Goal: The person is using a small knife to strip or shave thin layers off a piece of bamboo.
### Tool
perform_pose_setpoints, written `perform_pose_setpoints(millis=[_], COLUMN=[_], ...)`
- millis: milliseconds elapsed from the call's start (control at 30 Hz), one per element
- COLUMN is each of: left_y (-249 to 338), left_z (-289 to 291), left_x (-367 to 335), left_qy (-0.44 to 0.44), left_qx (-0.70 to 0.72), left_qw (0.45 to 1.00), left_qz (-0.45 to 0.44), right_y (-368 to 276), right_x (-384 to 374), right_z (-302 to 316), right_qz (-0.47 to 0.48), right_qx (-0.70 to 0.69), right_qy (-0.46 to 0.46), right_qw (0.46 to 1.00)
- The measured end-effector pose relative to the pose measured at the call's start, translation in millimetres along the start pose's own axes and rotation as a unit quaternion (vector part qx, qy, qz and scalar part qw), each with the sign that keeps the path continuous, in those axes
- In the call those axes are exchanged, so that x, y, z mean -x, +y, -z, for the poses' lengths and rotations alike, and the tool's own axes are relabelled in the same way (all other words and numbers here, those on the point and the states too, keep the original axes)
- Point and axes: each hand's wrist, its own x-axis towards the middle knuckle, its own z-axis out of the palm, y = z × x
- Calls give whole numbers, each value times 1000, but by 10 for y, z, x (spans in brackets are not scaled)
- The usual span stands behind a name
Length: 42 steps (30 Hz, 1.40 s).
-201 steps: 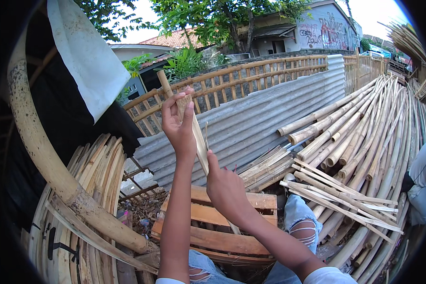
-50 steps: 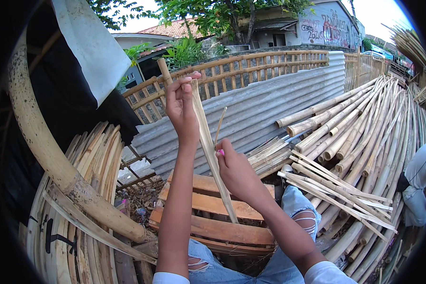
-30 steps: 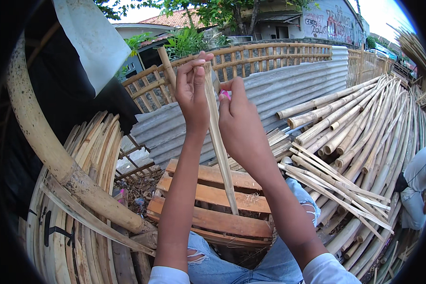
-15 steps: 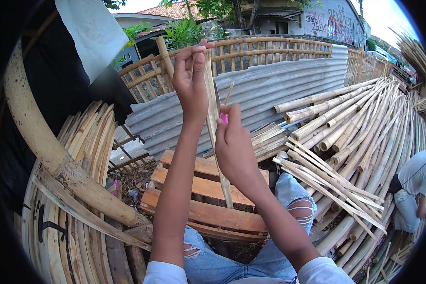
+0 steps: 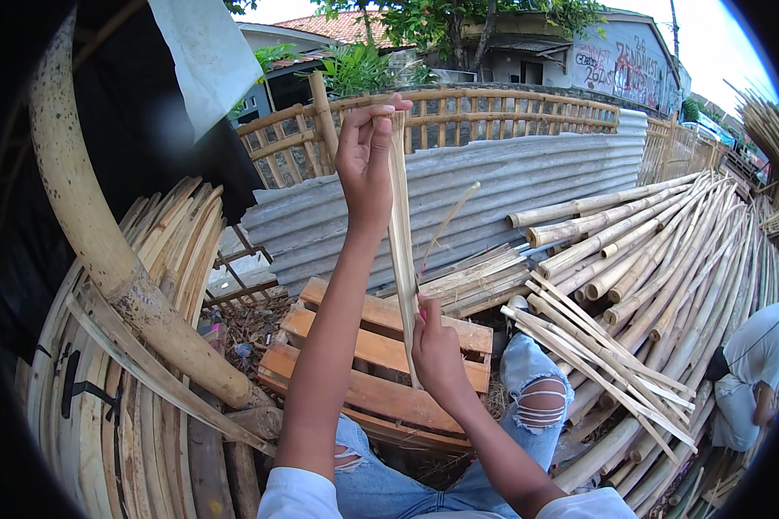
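**Firm top, shallow cut**

The left hand [image 5: 368, 160] is closed on the upper end of a bamboo strip [image 5: 402, 229], which slants slightly in front of the person, its foot over the wooden slats [image 5: 368, 352]; whether they touch is unclear. The right hand [image 5: 440, 350] is wrapped around a pink-handled knife [image 5: 421, 314], low on the strip's right side, where a thin sliver [image 5: 446, 227] curls up. Good paring here probably needs a firm top pinch, a nearly flat blade along the grain and light, even pressure.
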Motion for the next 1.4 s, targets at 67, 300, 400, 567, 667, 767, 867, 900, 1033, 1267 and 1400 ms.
perform_pose_setpoints(millis=[67, 300, 400, 567, 667, 767, 867, 900, 1033, 1267, 1400], left_y=[18, 68, -21, -54, -48, -134, -140, -139, -116, -42, -135], left_z=[11, 242, 344, 396, 392, 447, 401, 420, 367, 182, 187], left_x=[27, 316, 420, 460, 493, 627, 657, 601, 536, 579, 636], left_qy=[-13, 24, 28, 70, 95, 86, 81, 83, 42, 51, 56], left_qx=[1, -59, -48, -67, -61, -69, -118, -118, -177, -170, -216], left_qw=[1000, 990, 988, 982, 976, 977, 978, 978, 971, 980, 972], left_qz=[17, 124, 142, 161, 187, 181, 149, 150, 154, 95, 79], right_y=[-26, 17, -81, -315, -376, -274, -242, -267, -240, -790, -643], right_x=[-5, -60, -194, -493, -540, -442, -304, -286, -339, -645, -426], right_z=[43, 43, 31, 30, 46, 34, 13, 17, 45, 362, 191], right_qz=[13, 21, 38, 85, 52, 44, 33, 30, 43, 37, -1], right_qx=[-5, 0, -22, -58, -51, -11, 6, 14, -54, -140, -129], right_qy=[-3, -20, -20, -15, -37, -55, -52, -52, -10, 56, 55], right_qw=[1000, 1000, 999, 995, 997, 997, 998, 998, 998, 988, 990])
